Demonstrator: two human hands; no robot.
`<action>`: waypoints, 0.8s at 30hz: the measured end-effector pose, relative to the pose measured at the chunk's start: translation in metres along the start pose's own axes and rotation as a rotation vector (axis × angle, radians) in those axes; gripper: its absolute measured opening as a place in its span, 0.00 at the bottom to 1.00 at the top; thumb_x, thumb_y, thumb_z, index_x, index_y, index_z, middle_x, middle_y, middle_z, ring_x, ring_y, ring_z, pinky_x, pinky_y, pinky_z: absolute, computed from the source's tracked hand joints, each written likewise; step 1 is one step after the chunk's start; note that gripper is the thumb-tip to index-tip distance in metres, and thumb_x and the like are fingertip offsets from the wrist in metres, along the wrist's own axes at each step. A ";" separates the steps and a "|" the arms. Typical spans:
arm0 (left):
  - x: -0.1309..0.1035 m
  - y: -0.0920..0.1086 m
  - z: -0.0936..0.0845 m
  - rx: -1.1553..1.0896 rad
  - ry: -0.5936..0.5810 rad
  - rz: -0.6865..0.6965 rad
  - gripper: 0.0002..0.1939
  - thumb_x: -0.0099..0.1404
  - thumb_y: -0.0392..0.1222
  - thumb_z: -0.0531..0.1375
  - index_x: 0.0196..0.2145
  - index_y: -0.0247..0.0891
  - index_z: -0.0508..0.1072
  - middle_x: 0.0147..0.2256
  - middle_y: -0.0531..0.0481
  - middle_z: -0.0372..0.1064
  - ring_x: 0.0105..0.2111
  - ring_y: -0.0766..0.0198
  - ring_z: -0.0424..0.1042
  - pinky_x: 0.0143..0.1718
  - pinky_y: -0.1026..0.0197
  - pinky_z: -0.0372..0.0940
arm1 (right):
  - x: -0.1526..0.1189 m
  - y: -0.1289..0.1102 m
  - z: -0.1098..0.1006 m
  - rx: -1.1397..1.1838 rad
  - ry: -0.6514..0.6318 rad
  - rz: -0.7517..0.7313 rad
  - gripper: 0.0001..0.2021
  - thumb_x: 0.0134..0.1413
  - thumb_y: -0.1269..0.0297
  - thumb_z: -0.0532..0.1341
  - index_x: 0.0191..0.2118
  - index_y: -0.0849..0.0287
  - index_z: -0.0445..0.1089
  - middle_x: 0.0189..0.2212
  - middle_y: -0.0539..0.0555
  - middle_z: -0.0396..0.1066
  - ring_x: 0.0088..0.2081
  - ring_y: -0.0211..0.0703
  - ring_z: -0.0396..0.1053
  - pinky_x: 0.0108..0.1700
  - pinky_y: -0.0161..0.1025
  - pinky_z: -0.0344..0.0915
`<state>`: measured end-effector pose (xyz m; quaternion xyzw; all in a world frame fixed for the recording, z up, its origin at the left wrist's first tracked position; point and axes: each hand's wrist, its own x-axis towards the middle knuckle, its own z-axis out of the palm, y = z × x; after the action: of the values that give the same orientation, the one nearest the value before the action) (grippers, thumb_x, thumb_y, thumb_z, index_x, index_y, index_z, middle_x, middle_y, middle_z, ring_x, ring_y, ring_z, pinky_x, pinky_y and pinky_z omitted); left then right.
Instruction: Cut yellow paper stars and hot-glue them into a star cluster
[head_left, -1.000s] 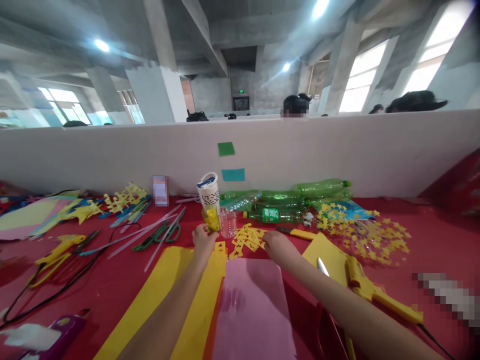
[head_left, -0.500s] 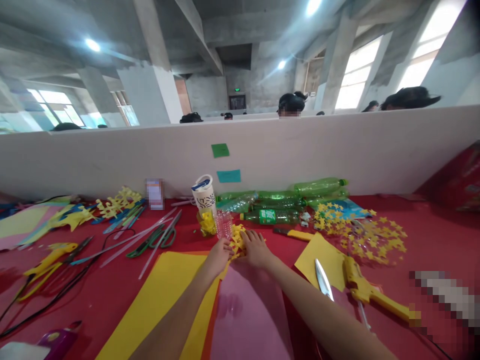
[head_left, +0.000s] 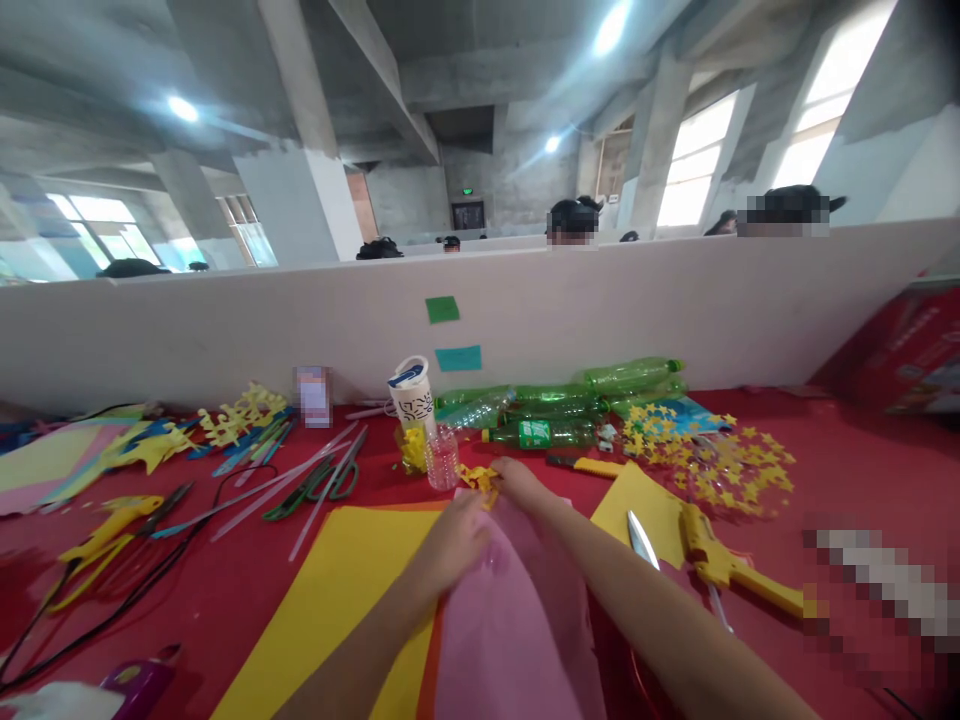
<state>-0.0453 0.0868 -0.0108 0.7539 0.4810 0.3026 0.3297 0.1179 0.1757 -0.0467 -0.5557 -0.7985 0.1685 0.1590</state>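
A pink sheet of paper (head_left: pixel 499 620) lies in front of me, now bent along its length with its right part raised. My left hand (head_left: pixel 457 535) is closed at the sheet's upper left edge, slightly blurred. My right hand (head_left: pixel 521 487) curls round its upper right edge, fingertips partly hidden. Small yellow paper stars (head_left: pixel 480 480) are heaped between the hands at the far end of the sheet. Just left of them stands a clear, cut plastic bottle (head_left: pixel 442 463), upright and apart from both hands.
Yellow sheets (head_left: pixel 352 570) lie under my left forearm. Behind stand a white cup (head_left: pixel 412 395) and green bottles (head_left: pixel 555 400). Green-handled scissors (head_left: pixel 322 485) are left; a yellow cutter (head_left: pixel 596 467), glue gun (head_left: pixel 720 560) and star-covered clear piece (head_left: pixel 739 465) are right.
My left hand has left the clear bottle and moved toward me onto the pink sheet. My right hand's fingers have curled in from lying spread over the stars. The sheet has bent upward.
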 end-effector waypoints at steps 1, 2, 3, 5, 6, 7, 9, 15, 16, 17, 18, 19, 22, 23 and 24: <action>-0.013 0.004 0.009 0.100 -0.109 0.047 0.24 0.55 0.41 0.55 0.51 0.39 0.65 0.56 0.40 0.56 0.57 0.52 0.53 0.56 0.51 0.47 | 0.000 0.004 -0.004 0.019 -0.001 0.017 0.15 0.57 0.62 0.55 0.48 0.62 0.62 0.46 0.56 0.64 0.42 0.43 0.66 0.42 0.46 0.66; -0.026 0.008 0.019 0.183 -0.223 0.072 0.30 0.54 0.43 0.57 0.55 0.37 0.60 0.59 0.39 0.49 0.59 0.50 0.47 0.57 0.49 0.43 | -0.001 0.008 -0.010 0.034 0.001 0.033 0.15 0.57 0.62 0.55 0.48 0.62 0.62 0.45 0.56 0.64 0.42 0.43 0.66 0.42 0.46 0.66; -0.038 0.011 0.026 0.232 -0.293 0.080 0.34 0.53 0.44 0.58 0.57 0.37 0.57 0.61 0.39 0.45 0.60 0.49 0.43 0.58 0.48 0.40 | -0.004 0.011 -0.017 0.043 0.007 0.046 0.15 0.57 0.62 0.55 0.48 0.62 0.62 0.45 0.56 0.64 0.42 0.43 0.66 0.42 0.46 0.66; -0.054 0.018 0.034 0.225 -0.333 0.092 0.34 0.52 0.45 0.59 0.57 0.39 0.58 0.61 0.40 0.45 0.60 0.48 0.42 0.59 0.46 0.36 | -0.015 0.015 -0.034 0.047 0.023 0.050 0.15 0.57 0.62 0.55 0.48 0.62 0.62 0.45 0.56 0.64 0.42 0.44 0.66 0.42 0.46 0.66; -0.056 0.021 0.034 0.154 -0.296 0.084 0.31 0.52 0.47 0.59 0.54 0.40 0.61 0.59 0.40 0.49 0.59 0.47 0.46 0.58 0.46 0.39 | -0.022 0.015 -0.043 0.042 0.031 0.036 0.15 0.57 0.61 0.55 0.48 0.62 0.62 0.45 0.56 0.64 0.42 0.44 0.66 0.42 0.46 0.66; -0.053 0.024 0.032 0.040 -0.225 0.045 0.28 0.53 0.49 0.59 0.52 0.40 0.64 0.57 0.40 0.54 0.57 0.48 0.51 0.57 0.48 0.44 | -0.030 0.012 -0.051 0.033 0.037 0.009 0.15 0.57 0.61 0.55 0.48 0.62 0.62 0.45 0.56 0.64 0.42 0.43 0.66 0.41 0.45 0.66; -0.037 0.032 0.025 -0.301 0.041 -0.172 0.25 0.57 0.52 0.54 0.50 0.41 0.63 0.52 0.39 0.61 0.52 0.51 0.60 0.51 0.51 0.54 | -0.047 0.001 -0.064 0.008 0.042 -0.073 0.11 0.57 0.63 0.55 0.43 0.63 0.65 0.41 0.54 0.66 0.39 0.40 0.67 0.40 0.42 0.66; 0.022 0.055 0.031 -1.387 -0.072 -0.612 0.18 0.60 0.52 0.51 0.38 0.35 0.67 0.34 0.44 0.70 0.34 0.57 0.71 0.34 0.56 0.66 | -0.077 -0.058 -0.054 -0.092 0.205 -0.186 0.08 0.54 0.71 0.51 0.34 0.63 0.67 0.35 0.56 0.66 0.38 0.41 0.62 0.42 0.38 0.58; 0.026 0.056 0.034 -1.483 -0.046 -0.645 0.15 0.61 0.48 0.50 0.35 0.33 0.67 0.31 0.44 0.70 0.32 0.59 0.71 0.32 0.57 0.66 | -0.077 -0.065 -0.049 -0.115 0.245 -0.167 0.09 0.55 0.71 0.50 0.34 0.64 0.67 0.35 0.58 0.66 0.39 0.43 0.61 0.44 0.41 0.57; 0.028 0.055 0.035 -1.550 0.008 -0.680 0.12 0.61 0.44 0.50 0.32 0.32 0.67 0.28 0.45 0.69 0.30 0.61 0.71 0.31 0.59 0.66 | -0.078 -0.070 -0.043 -0.136 0.272 -0.160 0.11 0.56 0.70 0.48 0.34 0.64 0.67 0.34 0.58 0.66 0.39 0.44 0.61 0.46 0.43 0.56; 0.029 0.052 0.035 -1.588 0.078 -0.731 0.10 0.62 0.40 0.49 0.30 0.32 0.66 0.26 0.46 0.69 0.27 0.62 0.71 0.30 0.60 0.66 | -0.079 -0.072 -0.038 -0.152 0.291 -0.156 0.12 0.57 0.69 0.48 0.34 0.64 0.68 0.34 0.58 0.67 0.40 0.45 0.61 0.48 0.46 0.54; 0.029 0.048 0.034 -1.595 0.129 -0.749 0.09 0.62 0.37 0.48 0.28 0.33 0.65 0.24 0.48 0.68 0.26 0.65 0.71 0.29 0.62 0.66 | -0.080 -0.074 -0.034 -0.169 0.306 -0.166 0.12 0.57 0.68 0.48 0.37 0.63 0.68 0.35 0.58 0.68 0.43 0.47 0.61 0.51 0.49 0.51; 0.024 0.033 0.027 -1.566 0.236 -0.745 0.09 0.63 0.33 0.48 0.26 0.35 0.63 0.21 0.52 0.66 0.21 0.70 0.69 0.25 0.68 0.65 | -0.089 -0.075 -0.025 -0.256 0.339 -0.293 0.15 0.58 0.67 0.49 0.48 0.63 0.64 0.48 0.59 0.65 0.55 0.51 0.52 0.58 0.54 0.40; 0.022 0.030 0.027 -1.551 0.266 -0.737 0.10 0.63 0.32 0.48 0.25 0.35 0.63 0.20 0.53 0.65 0.20 0.71 0.68 0.24 0.70 0.64 | -0.093 -0.076 -0.023 -0.280 0.350 -0.328 0.16 0.58 0.68 0.49 0.51 0.64 0.63 0.52 0.60 0.61 0.57 0.52 0.48 0.59 0.54 0.37; 0.020 0.027 0.027 -1.533 0.290 -0.729 0.10 0.63 0.32 0.48 0.25 0.35 0.62 0.19 0.54 0.65 0.19 0.72 0.67 0.22 0.71 0.63 | -0.097 -0.076 -0.021 -0.287 0.361 -0.342 0.17 0.57 0.68 0.50 0.51 0.65 0.62 0.55 0.61 0.57 0.59 0.54 0.45 0.60 0.55 0.35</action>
<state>-0.0028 0.0914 -0.0027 0.0755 0.3933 0.5124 0.7596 0.0958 0.0618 -0.0002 -0.4510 -0.8550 -0.0771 0.2440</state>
